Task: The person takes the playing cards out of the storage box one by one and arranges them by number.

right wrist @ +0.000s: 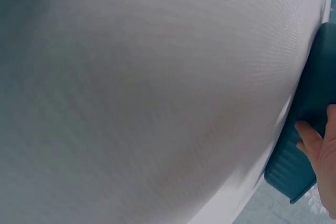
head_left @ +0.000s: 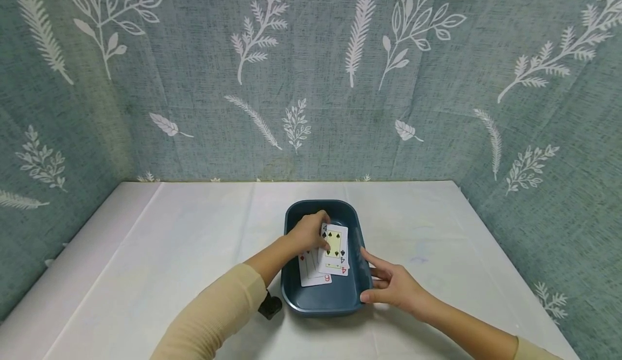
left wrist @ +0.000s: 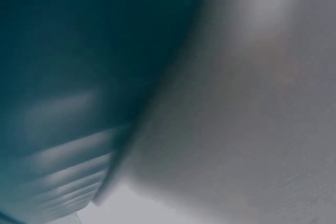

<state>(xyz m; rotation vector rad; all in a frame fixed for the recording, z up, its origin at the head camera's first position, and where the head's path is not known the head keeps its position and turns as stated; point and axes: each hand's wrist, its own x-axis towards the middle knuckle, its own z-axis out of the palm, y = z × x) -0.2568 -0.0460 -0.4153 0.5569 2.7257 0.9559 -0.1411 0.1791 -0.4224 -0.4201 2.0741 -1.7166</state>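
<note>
A dark blue plastic bin point(head_left: 318, 301) stands on the white table with several playing cards in it. My left hand point(head_left: 308, 233) reaches in over its left side and pinches a four of spades point(head_left: 335, 241), thumb on the printed face. Partly under that card, a fanned group of cards point(head_left: 311, 273) lies lower left, a red six showing at its corner. My right hand point(head_left: 396, 287) touches the bin's right outer wall, fingers and thumb spread along it. In the right wrist view, that hand point(right wrist: 323, 153) rests on the ribbed blue wall; the left wrist view shows no hand.
A small black object point(head_left: 270, 306), the left wrist's camera by its look, sits just outside the bin's lower left. A white cloth point(head_left: 194, 230) covers the table. Behind and at both sides hangs a green-grey curtain point(head_left: 320, 106) with white leaf prints.
</note>
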